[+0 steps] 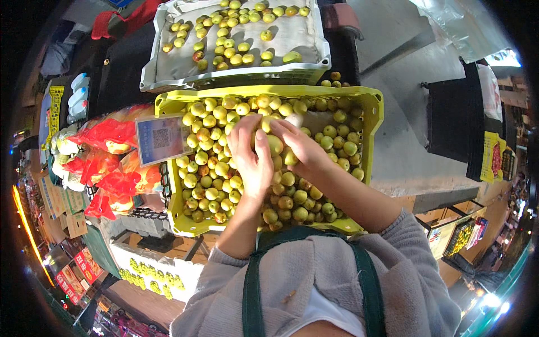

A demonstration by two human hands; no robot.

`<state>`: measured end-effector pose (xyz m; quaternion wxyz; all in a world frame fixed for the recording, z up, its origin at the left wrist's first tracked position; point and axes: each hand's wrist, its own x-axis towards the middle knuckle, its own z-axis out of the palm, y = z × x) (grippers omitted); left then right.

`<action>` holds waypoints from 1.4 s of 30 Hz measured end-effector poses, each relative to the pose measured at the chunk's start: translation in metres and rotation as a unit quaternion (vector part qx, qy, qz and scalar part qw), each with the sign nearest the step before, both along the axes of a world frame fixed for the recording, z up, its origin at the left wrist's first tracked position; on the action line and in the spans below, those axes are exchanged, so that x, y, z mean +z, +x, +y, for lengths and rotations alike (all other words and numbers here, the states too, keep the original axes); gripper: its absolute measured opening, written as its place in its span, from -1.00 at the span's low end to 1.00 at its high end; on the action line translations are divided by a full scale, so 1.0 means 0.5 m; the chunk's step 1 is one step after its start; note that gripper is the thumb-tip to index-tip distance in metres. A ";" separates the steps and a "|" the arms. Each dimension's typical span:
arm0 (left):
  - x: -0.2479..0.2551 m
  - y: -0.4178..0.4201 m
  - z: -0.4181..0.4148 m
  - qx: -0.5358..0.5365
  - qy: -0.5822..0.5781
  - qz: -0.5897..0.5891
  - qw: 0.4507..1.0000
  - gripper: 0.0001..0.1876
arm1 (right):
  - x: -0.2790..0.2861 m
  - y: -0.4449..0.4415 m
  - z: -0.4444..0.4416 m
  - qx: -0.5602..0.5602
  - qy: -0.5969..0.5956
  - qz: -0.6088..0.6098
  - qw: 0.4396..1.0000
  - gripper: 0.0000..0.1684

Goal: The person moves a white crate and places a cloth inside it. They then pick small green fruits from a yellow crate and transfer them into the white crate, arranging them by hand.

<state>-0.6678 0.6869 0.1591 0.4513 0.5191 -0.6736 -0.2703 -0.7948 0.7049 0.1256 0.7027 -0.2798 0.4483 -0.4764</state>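
Observation:
A yellow plastic crate [374, 126] full of green and brown-flecked jujubes [212, 168] sits right before me. Over its middle, my left hand [250, 158] and my right hand [305, 145] cup several jujubes [274, 144] between them. The left fingers curve over the fruit from one side, the right fingers from the other. How many pieces the palms enclose is hidden. Pale lining [318, 121] shows at the crate's back right, where the fruit lies thinner.
Beyond stands a white crate [236, 72] with jujubes scattered on a cloth. A card with a printed code [162, 139] leans at the yellow crate's left rim, beside red plastic bags [113, 135] of fruit. Loose jujubes [335, 80] lie behind the right corner. Plastic bottles [78, 97] stand far left.

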 end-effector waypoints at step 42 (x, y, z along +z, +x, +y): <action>-0.179 0.162 0.078 0.157 0.145 -0.059 0.975 -0.55 | -0.050 -0.043 -0.112 0.270 0.021 0.338 0.902 -0.02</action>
